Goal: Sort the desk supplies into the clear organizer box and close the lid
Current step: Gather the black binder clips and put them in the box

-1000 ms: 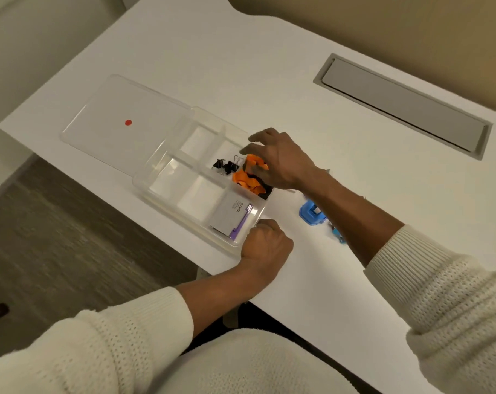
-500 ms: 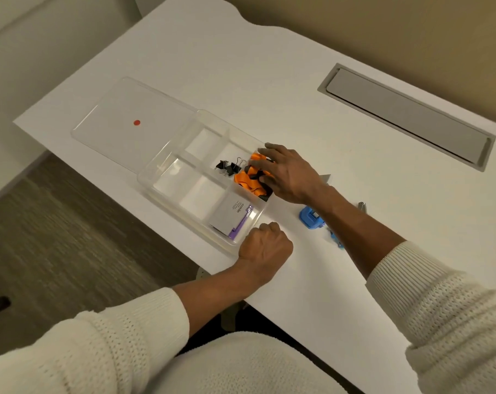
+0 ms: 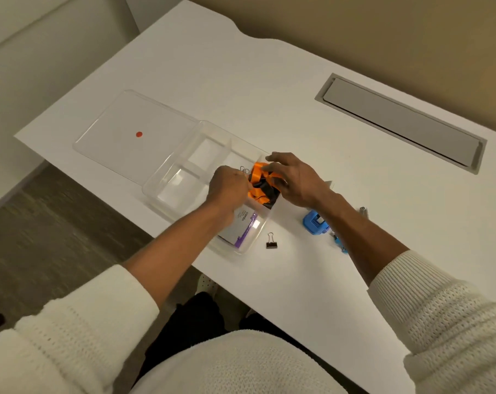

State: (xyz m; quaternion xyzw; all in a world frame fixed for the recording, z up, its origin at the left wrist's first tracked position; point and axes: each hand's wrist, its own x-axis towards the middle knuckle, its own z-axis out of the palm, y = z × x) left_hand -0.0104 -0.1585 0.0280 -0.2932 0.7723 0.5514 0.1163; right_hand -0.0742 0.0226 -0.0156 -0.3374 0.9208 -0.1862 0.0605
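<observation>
The clear organizer box sits on the white desk with its lid lying flat to its left. An orange and black strap bundle fills a right-hand compartment. My right hand presses on the bundle from the right. My left hand is closed against its left side, over the black binder clips. A grey and purple card pack lies in the near compartment. One black binder clip lies on the desk just right of the box.
A blue hole punch and a small blue item lie on the desk under my right forearm. A grey cable hatch is set into the desk at the back right. The desk's front edge runs close to the box.
My left hand left the desk beside the box and now reaches into it against the orange bundle. A black binder clip now shows where the fist rested.
</observation>
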